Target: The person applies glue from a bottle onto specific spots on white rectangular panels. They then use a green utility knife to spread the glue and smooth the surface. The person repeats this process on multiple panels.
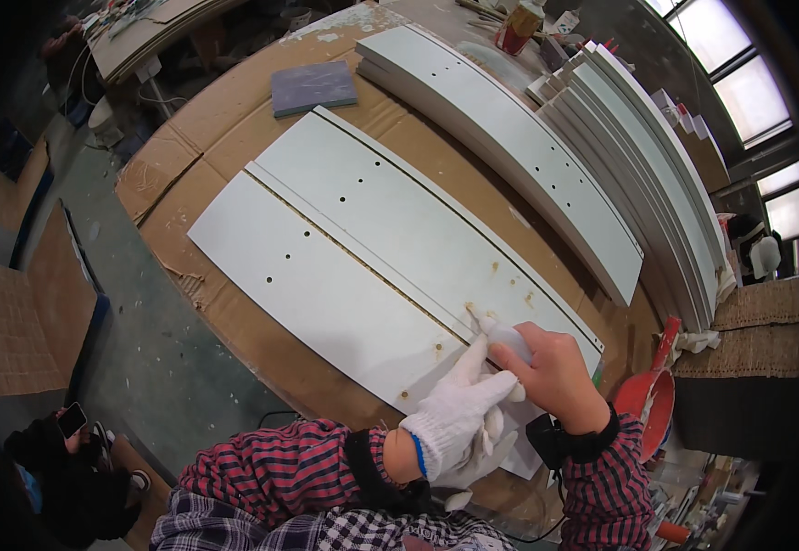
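Observation:
Two white boards lie side by side, the left one (252,239) and the right one (399,211), both drilled with small dark holes. Brownish wet-looking spots mark several holes toward their near end. My bare right hand (551,367) grips a whitish squeeze bottle (514,342), its tip down at a brownish smear on the right board. Close beside it is my left hand (459,404) in a white knit glove, thumb and forefinger stretched toward the bottle. Its other fingers look curled around something pale that I cannot make out.
Cardboard (225,156) covers the table. Beyond the boards are a grey-purple block (315,87) and a stack of white boards (500,129), with more boards (638,147) on edge farther right. A red pan-like container (645,404) stands at my right. At lower left, a person holds a phone (72,420).

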### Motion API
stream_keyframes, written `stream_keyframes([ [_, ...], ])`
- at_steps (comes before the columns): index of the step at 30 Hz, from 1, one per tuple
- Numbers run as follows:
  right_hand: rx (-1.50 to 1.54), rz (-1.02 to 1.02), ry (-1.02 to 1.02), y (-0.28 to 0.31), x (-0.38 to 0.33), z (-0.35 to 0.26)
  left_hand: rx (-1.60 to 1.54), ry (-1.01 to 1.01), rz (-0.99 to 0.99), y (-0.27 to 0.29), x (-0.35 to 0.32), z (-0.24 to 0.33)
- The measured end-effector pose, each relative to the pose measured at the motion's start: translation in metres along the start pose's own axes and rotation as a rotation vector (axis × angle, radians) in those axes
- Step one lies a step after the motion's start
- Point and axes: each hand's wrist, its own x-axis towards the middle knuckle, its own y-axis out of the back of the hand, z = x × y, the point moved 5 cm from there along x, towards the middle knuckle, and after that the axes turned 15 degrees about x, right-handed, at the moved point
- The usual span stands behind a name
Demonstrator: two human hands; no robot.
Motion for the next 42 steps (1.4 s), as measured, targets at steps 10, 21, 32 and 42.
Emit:
stream_keyframes([
  [10, -0.018, -0.002, -0.012, 0.001, 0.0, -0.001, -0.022, -0.009, -0.004, 0.0, 0.001, -0.001],
  [21, 0.005, 0.02, -0.035, 0.001, -0.003, -0.001, -0.02, -0.005, -0.008, -0.001, 0.0, 0.001],
  [32, -0.016, -0.002, -0.019, 0.0, -0.002, 0.001, -0.045, -0.011, -0.026, 0.0, 0.001, -0.002],
  [42, 0.158, 0.093, -0.05, 0.005, -0.007, 0.013, 0.012, -0.006, -0.014, -0.007, -0.003, 0.012],
])
